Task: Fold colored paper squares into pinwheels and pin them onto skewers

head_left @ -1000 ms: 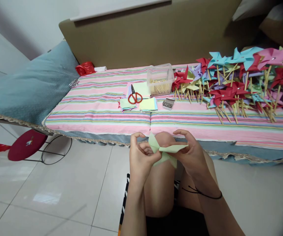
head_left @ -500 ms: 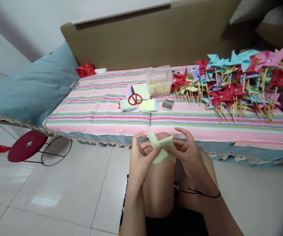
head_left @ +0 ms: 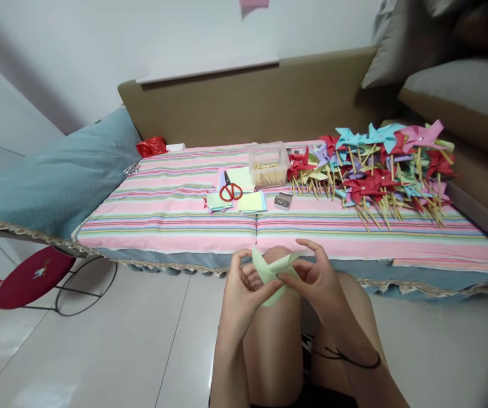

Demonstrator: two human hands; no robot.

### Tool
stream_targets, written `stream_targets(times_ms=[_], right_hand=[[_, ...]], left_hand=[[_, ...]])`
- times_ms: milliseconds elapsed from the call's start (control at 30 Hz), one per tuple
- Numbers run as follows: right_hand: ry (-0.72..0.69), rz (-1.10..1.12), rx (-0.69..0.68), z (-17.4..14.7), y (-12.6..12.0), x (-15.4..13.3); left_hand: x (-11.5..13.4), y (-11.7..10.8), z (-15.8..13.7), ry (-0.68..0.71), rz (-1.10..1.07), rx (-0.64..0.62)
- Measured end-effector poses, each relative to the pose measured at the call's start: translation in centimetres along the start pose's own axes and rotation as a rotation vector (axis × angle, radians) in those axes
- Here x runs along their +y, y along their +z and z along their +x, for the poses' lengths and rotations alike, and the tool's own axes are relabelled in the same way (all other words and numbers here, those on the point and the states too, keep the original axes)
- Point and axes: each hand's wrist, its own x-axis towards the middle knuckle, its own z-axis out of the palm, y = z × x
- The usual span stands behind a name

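Above my knees I hold a pale green paper pinwheel (head_left: pixel 269 271), its blades folded in toward the middle and no stick seen on it. My left hand (head_left: pixel 244 289) is closed on its left side, thumb near the centre. On the right side my right hand (head_left: pixel 314 283) pinches it, thumb pressed at the centre by a small dark dot, index finger raised. Beyond my hands, on the striped cloth, lie red-handled scissors (head_left: pixel 231 191), stacks of coloured paper squares (head_left: pixel 251 202) and a small open box of tiny metal pieces (head_left: pixel 283 200).
A clear plastic box (head_left: pixel 269 164) holds thin wooden sticks. Many finished pinwheels (head_left: pixel 375 170) on sticks are heaped at the right of the striped cloth (head_left: pixel 163 226). A red bag (head_left: pixel 151 147) lies at the far left. A dark red stool (head_left: pixel 34 277) stands on the floor.
The view has tilted up, so the couch and my hands sit lower in it. The pinwheel stays in both hands; my thumbs have shifted slightly at its centre.
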Motion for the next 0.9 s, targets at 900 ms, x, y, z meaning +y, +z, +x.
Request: stream_targets(times_ms=[900], right_hand=[[-0.238, -0.538, 0.075, 14.5, -5.7, -6.3]], left_hand=[[-2.8, -3.4, 5.2, 0.030, -0.117, 0.376]])
